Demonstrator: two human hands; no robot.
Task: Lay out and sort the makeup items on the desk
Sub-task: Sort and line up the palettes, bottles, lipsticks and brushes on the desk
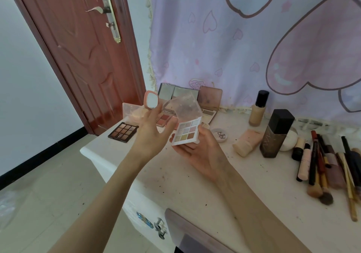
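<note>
Nine-pan palette (186,133) held above the desk (254,174), clear lid hinged open. Right hand (203,155) cradles its base, thumb curled over the near edge. Left hand (154,129) beside the lid, fingers relaxed, gripping nothing. Likely light, stiff plastic; pans crumbly, hinge weak. Best held by base edges.

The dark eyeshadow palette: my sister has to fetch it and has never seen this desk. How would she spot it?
Start at the white desk's corner nearest the red door. The dark eyeshadow palette lies open and flat there, left of both hands. Unlike the pale or pink palettes behind it, it has a black frame and nine brown pans.
</note>
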